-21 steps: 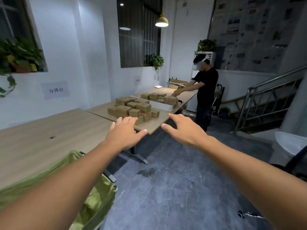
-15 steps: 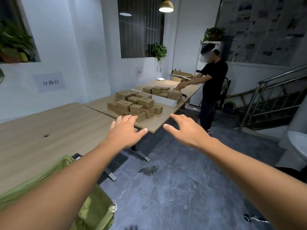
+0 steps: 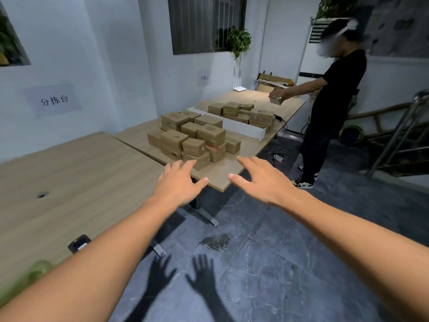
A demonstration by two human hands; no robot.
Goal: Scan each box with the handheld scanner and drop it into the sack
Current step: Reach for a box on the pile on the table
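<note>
Head view: the wearer has moved closer, so the left hand (image 3: 178,184) and right hand (image 3: 260,180), both empty with fingers spread wide, now reach the table (image 3: 222,175) edge at centre frame. Picking up looks imminent. The boxes (image 3: 192,138) lie flat just beyond, in a pile running toward the upper right. The green sack (image 3: 34,270) barely shows at lower left.
</note>
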